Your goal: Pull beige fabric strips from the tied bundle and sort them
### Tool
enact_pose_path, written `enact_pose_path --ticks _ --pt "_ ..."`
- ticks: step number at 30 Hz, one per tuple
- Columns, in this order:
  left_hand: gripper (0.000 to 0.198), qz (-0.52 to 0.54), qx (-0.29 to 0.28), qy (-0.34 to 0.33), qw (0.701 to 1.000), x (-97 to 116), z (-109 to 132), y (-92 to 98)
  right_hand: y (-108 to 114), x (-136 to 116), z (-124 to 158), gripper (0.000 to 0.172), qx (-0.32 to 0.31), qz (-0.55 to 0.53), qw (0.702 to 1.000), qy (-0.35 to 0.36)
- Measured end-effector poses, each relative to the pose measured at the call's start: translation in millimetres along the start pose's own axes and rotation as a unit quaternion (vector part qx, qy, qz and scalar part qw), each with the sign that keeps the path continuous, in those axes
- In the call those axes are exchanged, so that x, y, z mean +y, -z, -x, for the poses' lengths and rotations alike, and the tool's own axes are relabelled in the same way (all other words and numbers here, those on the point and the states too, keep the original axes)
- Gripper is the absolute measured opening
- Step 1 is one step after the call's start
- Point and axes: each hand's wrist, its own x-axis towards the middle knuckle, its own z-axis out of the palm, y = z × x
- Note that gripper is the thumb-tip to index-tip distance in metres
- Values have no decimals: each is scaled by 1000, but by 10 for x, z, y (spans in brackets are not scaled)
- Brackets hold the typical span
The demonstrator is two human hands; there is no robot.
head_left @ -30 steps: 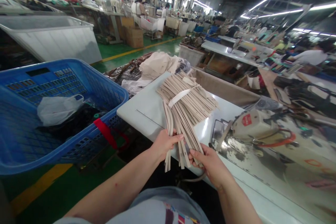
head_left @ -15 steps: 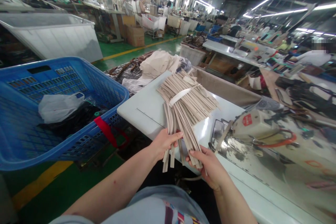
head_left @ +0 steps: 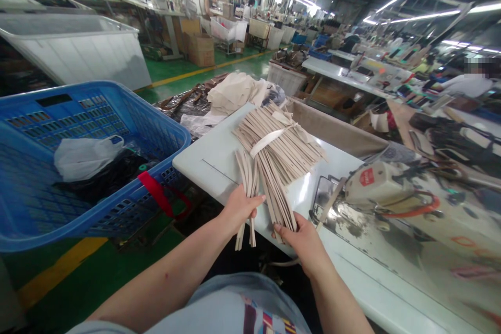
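Several narrow beige strips (head_left: 246,169) are gripped in my left hand (head_left: 239,210), their lower ends sticking out below the fingers. My right hand (head_left: 294,236) is closed around the lower ends of another bunch of beige strips (head_left: 277,193). That bunch runs up to a large pile of similar strips (head_left: 285,141) on the white sewing table (head_left: 203,167). A pale band (head_left: 272,140) lies across the pile. The fingertips under both bunches are partly hidden.
Right of my hands stands a sewing machine (head_left: 376,182) on the table. A blue plastic basket (head_left: 97,219) holding bags is at the left, with a red strap (head_left: 156,195) on its side. Pale fabric pieces (head_left: 235,94) lie beyond the table's far edge.
My left hand has moved slightly left with its strips, which now stand apart from the rest. My right hand has shifted a little up and left, still holding its bunch.
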Motion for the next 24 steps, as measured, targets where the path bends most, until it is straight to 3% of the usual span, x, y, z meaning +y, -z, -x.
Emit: enact_pose_path --ticks 8,18,21,24 --pt "33 22 -36 93 995 58 16 -35 -113 -9 53 51 -9 -116 993 -20" --pt "24 -10 -13 112 994 99 6 89 2 -70 68 36 -44 -177 981 -62" --pt "25 -1 -29 85 996 83 4 124 -8 -90 70 32 -46 -208 972 -94" --pt "24 50 -92 10 994 69 55 148 -11 -88 76 29 -45 -224 968 -105"
